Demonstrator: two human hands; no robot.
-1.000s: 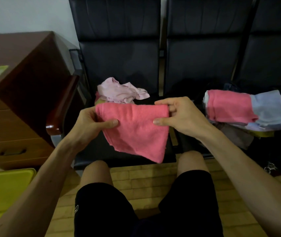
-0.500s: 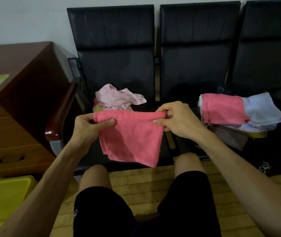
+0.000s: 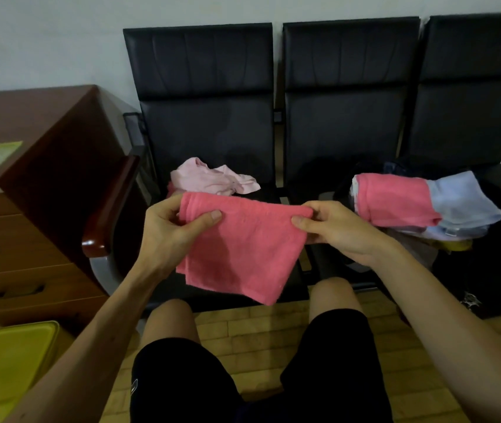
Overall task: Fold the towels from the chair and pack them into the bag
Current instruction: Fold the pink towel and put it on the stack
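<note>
A coral-pink towel [image 3: 243, 248] hangs folded in front of the left chair seat, its lower corner pointing down toward my knees. My left hand [image 3: 176, 227] pinches its top left corner and my right hand [image 3: 331, 230] pinches its top right corner. A crumpled pale pink towel [image 3: 212, 180] lies behind it on the left seat of the black chair row [image 3: 206, 87]. To the right, a folded pink towel [image 3: 392, 199] and a folded light blue towel [image 3: 462, 203] rest on top of a dark bag [image 3: 487, 270] at the right seat.
A brown wooden drawer cabinet [image 3: 29, 209] stands at the left, with a wooden armrest [image 3: 105, 215] beside the left seat. A yellow bin lid [image 3: 5, 361] is at the lower left. My bare knees and black shorts fill the bottom, over a wooden floor.
The camera has tilted up, showing more of the chair backs and wall. My hands have evened the towel's top edge, so it hangs straighter.
</note>
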